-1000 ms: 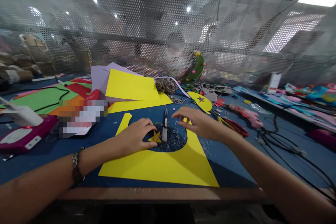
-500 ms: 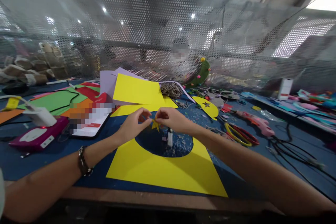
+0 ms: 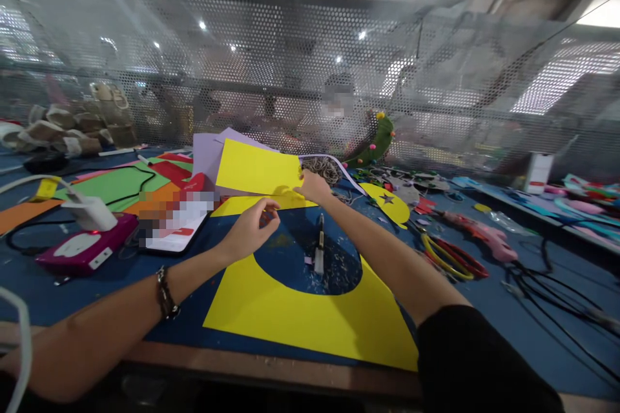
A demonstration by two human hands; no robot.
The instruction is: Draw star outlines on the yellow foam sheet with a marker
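Yellow sheets (image 3: 256, 171) now draw my right hand (image 3: 314, 187), fingers pinching their edge; my left hand (image 3: 252, 227), half-curled, has dropped the star.

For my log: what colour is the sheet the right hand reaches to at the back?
Yellow sheet, under the right hand; head view.

Right hand (image 3: 314, 187): fingertips hidden against edge of the upper yellow sheet (image 3: 256, 169); whether it holds anything cannot be told. Left hand (image 3: 252, 227): fingers curled, contents too small to make out. Phone screen (image 3: 172, 222), centre left of frame, blurred out. Person behind the mesh screen (image 3: 436, 97): indistinct. Right sleeve (image 3: 479, 361) cut off at bottom edge.
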